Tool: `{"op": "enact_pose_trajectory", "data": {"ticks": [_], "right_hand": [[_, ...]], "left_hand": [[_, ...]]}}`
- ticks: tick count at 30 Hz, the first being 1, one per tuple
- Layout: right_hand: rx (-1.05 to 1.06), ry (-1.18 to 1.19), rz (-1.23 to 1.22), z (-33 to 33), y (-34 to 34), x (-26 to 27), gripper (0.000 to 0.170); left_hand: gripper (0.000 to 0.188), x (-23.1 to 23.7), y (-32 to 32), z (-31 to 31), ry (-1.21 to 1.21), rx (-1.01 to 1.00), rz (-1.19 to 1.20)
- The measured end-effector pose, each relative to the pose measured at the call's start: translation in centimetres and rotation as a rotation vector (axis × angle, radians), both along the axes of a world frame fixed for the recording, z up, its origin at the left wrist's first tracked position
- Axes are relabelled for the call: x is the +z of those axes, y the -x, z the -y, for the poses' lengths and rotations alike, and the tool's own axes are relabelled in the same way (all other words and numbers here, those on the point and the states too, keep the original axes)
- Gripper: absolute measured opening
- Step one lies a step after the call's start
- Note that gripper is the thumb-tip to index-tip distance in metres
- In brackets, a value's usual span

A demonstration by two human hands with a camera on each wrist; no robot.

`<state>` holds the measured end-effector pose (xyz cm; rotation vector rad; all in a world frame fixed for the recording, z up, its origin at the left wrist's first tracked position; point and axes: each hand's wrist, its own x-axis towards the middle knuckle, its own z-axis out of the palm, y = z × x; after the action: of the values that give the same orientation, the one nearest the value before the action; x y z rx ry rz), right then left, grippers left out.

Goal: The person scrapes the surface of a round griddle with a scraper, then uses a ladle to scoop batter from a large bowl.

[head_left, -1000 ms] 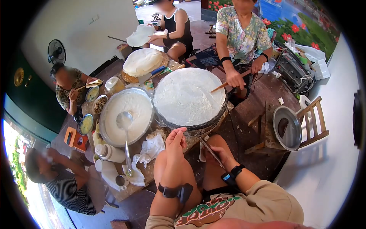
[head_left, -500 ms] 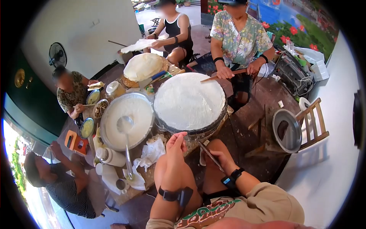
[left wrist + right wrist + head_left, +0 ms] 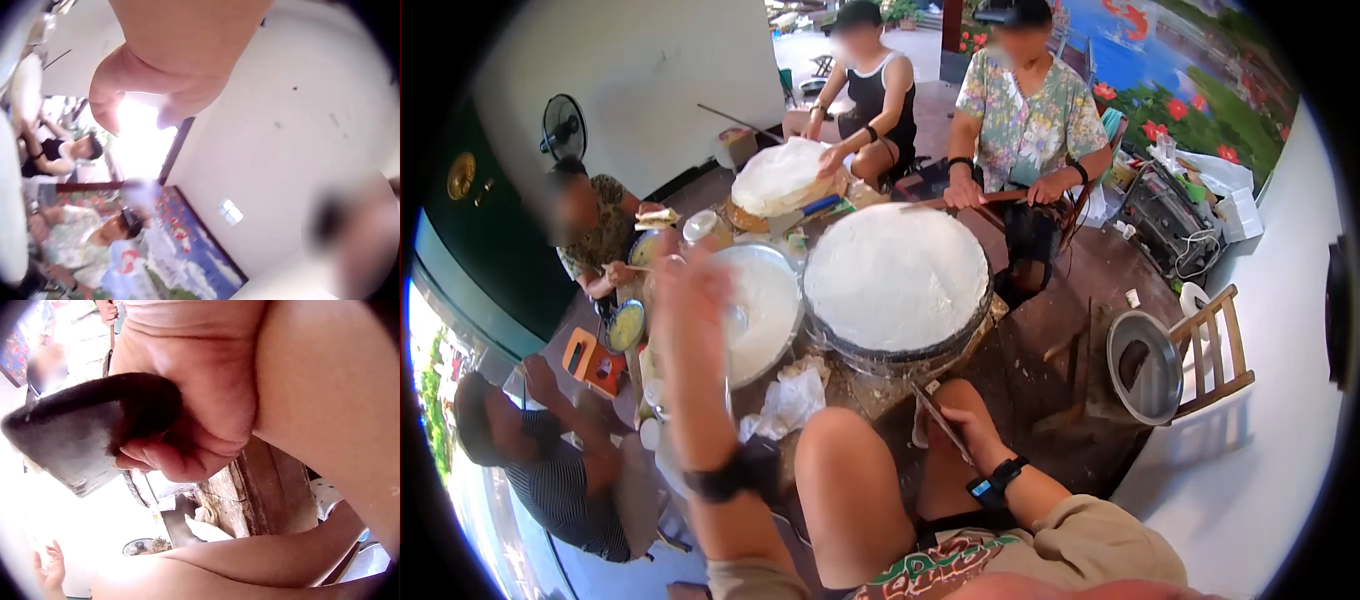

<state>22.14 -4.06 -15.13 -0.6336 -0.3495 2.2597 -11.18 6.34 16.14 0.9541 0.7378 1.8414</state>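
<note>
My left hand [image 3: 690,290] is raised and blurred in the head view, overlapping the large metal basin [image 3: 798,320] of white batter. In the left wrist view that hand [image 3: 181,50] has its thumb and fingers apart with nothing between them. Low over my right thigh, my right hand [image 3: 978,425] grips a flat scraper [image 3: 75,437] with a thick dark back and a thin grey blade. Beyond my knees stands a round griddle [image 3: 900,280] covered with a white sheet of batter. Across it a person in a flowered shirt holds a long wooden spreader [image 3: 990,198] at the far rim.
Behind the basin, a person in black touches a stack of flatbreads [image 3: 785,180]. Two people sit on the left, near bowls [image 3: 626,325] and an orange box [image 3: 595,362]. Crumpled paper [image 3: 792,400] lies near my left knee. On the right, a metal bowl [image 3: 1145,390] rests on a wooden chair [image 3: 1222,345].
My left hand has swung up and left from beside the griddle to over the basin. The person in black has lowered a flatbread onto the stack. The wooden spreader has moved to the far rim.
</note>
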Motion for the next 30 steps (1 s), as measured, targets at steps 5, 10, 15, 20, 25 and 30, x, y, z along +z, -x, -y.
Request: {"op": "enact_pose_trajectory", "data": {"ticks": [5,10,15,20,25,30], "right_hand": [[-0.143,-0.17,0.087,-2.3,0.0,10.2,0.049],[-0.009,-0.799,0.963,-8.5,-1.8,18.3,0.042],[-0.153,-1.563,1.488,-12.4,0.6,21.7,0.025],[-0.195,-1.675,1.428,-19.8,0.9,20.8,0.021],[-0.109,-1.674,1.565,-28.3,-0.1,19.1,0.02],[-0.12,-1.724,1.622,-33.5,0.0,16.1,0.023]], "left_hand": [[0.035,5.6,0.1,1.9,-0.267,0.362,-0.495],[0.061,-1.6,-7.6,1.3,-0.326,-0.024,-1.486],[0.042,-8.7,-10.4,-1.8,-0.195,-0.199,-1.523],[0.012,-10.1,-10.6,-6.9,-0.125,-0.043,-1.514],[0.01,-12.0,-11.7,-14.5,-0.153,0.123,-1.638],[0.006,-14.6,-12.7,-20.6,-0.108,0.171,-1.741]]}}
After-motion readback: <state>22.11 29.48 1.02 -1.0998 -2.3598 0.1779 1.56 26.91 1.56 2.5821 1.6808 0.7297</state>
